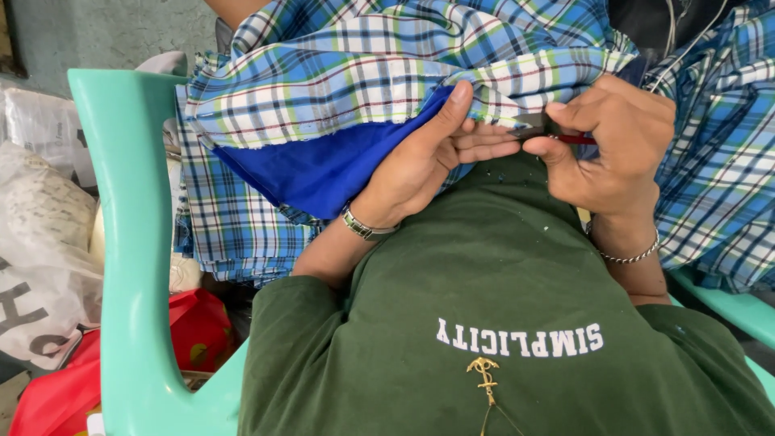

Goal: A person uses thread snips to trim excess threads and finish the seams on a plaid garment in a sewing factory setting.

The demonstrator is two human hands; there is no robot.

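Note:
A blue, white and green plaid garment with a solid blue lining lies across my lap. My left hand pinches the plaid edge, thumb on top and fingers under the cloth. My right hand grips a small tool with a red handle, its dark tip touching the fabric edge beside my left fingertips. Both wrists wear metal bracelets.
I sit in a mint-green plastic chair; its armrest stands at the left. White sacks and a red plastic bag lie on the floor beyond it. More plaid cloth hangs at the right. Thread bits dot my green shirt.

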